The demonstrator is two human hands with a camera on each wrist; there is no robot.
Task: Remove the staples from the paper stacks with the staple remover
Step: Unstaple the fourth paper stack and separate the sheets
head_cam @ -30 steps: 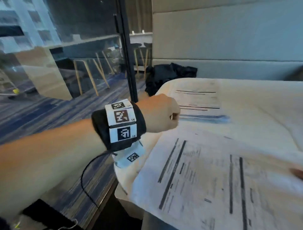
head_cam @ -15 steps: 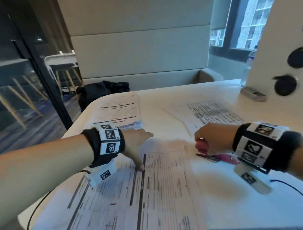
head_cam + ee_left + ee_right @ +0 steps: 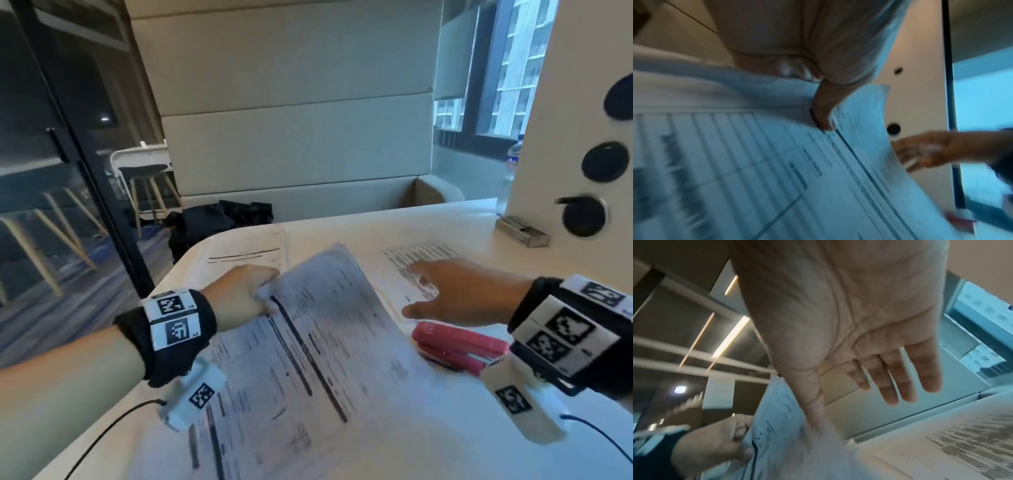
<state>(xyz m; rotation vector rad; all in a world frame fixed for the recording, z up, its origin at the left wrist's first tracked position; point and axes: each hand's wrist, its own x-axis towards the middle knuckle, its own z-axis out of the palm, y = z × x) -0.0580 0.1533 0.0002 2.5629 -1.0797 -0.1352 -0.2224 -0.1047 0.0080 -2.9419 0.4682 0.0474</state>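
Note:
A printed paper stack (image 3: 308, 342) lies in front of me, its far left corner raised off the white table (image 3: 445, 219). My left hand (image 3: 265, 298) grips that corner, thumb on top (image 3: 822, 116) of the stack (image 3: 777, 162). My right hand (image 3: 414, 291) hovers open, fingers straight (image 3: 890, 378), over a second printed sheet (image 3: 421, 260). It holds nothing. The red staple remover (image 3: 459, 346) lies on the table below my right wrist. No staple can be made out in the blur.
A third paper stack (image 3: 246, 253) lies at the far left of the table. A small metal box (image 3: 522, 231) sits by a white panel with black knobs (image 3: 582, 216). A black bag (image 3: 219, 222) rests on the bench behind.
My right hand has let go of the red staple remover and opened over the right sheet. My left hand went from pressing the stack with its fingertips to gripping and lifting its corner.

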